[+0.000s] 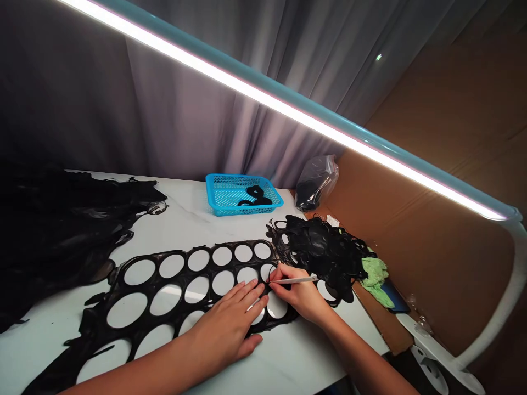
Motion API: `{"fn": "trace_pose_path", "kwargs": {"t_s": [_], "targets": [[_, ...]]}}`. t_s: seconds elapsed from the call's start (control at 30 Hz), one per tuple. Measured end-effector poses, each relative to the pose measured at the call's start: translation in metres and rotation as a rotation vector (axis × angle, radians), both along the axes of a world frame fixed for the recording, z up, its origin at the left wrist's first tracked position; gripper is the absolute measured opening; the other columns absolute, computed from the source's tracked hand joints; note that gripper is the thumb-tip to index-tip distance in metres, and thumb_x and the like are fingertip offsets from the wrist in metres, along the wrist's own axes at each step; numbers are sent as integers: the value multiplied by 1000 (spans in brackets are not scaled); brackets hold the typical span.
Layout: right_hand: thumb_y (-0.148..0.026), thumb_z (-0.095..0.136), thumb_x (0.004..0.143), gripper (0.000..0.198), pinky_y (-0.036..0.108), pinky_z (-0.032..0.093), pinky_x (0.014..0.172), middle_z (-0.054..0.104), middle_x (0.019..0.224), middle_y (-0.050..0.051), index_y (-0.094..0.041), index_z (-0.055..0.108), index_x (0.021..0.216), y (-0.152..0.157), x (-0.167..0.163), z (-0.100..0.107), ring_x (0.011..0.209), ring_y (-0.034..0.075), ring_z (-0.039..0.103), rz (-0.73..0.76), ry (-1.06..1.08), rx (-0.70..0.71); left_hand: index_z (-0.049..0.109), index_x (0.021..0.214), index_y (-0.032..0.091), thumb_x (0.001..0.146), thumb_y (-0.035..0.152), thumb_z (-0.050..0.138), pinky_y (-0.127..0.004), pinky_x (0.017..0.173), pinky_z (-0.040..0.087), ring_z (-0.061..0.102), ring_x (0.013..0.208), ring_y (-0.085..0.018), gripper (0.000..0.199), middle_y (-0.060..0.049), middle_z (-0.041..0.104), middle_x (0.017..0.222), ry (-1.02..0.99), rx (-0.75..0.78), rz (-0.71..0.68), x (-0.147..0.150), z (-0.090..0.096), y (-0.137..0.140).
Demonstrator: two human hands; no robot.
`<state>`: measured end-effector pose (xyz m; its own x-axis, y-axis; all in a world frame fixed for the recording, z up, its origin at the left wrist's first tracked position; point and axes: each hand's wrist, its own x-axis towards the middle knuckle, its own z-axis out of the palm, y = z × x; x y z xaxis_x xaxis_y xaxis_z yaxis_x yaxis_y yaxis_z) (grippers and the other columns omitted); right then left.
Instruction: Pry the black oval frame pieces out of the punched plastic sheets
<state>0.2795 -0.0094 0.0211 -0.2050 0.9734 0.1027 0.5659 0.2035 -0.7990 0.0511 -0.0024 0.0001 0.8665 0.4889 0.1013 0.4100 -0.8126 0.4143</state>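
Observation:
A thin black rubbery sheet (178, 281) with rows of large round holes lies flat on the white table. My left hand (235, 314) rests palm down on it, fingers stretched out and thumb apart, holding nothing. Just to its right, my right hand (303, 295) is closed in a pinch around a slim pale pen-like tool (298, 280). The tool points left, towards the edge of a hole near my left fingertips; its exact kind and its tip are hard to make out. Beyond my right hand is a tangled heap of black rubbery scraps (323, 241).
A blue perforated basket (212, 200) holding a few black pieces stands at the back. Black sheets (61, 236) are piled at the left. At the right are a clear bag (317, 181), a green cloth (375, 274) and a white lamp arm (502, 312); its lit tube (288, 107) crosses overhead.

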Motion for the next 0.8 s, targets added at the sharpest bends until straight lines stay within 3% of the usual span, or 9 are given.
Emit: {"fn": "trace_pose_path", "kwargs": {"t_s": [0.23,0.3,0.37,0.47,0.63,0.8], "targets": [[-14,47,93,15,34,41,79,70,93,8,-20,60,94,-4,1,-11,86,22,60,73,-448,358,40,146,21,86,32,63,-47,116,27,27,144,-30,65,-10,33,155,53,-10,-9,2,3,-1],[-15,45,92,16,35,40,79,70,91,10,-19,60,92,12,16,-6,86,24,60,-48,-522,455,41,146,22,87,32,63,-48,116,27,28,144,-30,64,-9,34,155,39,-8,-15,1,4,-1],[-17,46,90,14,34,40,75,69,88,10,-20,58,82,35,35,5,81,23,60,-280,-508,482,41,145,24,87,32,62,-49,116,27,28,144,-30,62,-8,36,155,12,-17,-19,-1,5,-1],[-23,51,87,15,30,41,67,69,83,6,-21,52,72,63,50,19,72,20,60,-460,-303,383,44,143,26,87,33,63,-50,115,29,27,144,-31,60,-7,38,154,-13,-52,-34,-3,12,0],[-25,57,81,21,28,45,70,69,79,3,-23,46,64,68,26,12,79,20,64,-213,49,112,44,143,23,89,36,63,-48,114,33,31,143,-30,58,-9,37,154,-55,-61,16,3,25,13],[-24,60,79,14,28,45,70,69,81,2,-21,52,67,59,7,-1,78,18,62,-48,84,-65,45,140,17,90,35,61,-49,115,30,35,140,-31,56,-15,43,149,-23,80,88,14,11,29]]}}
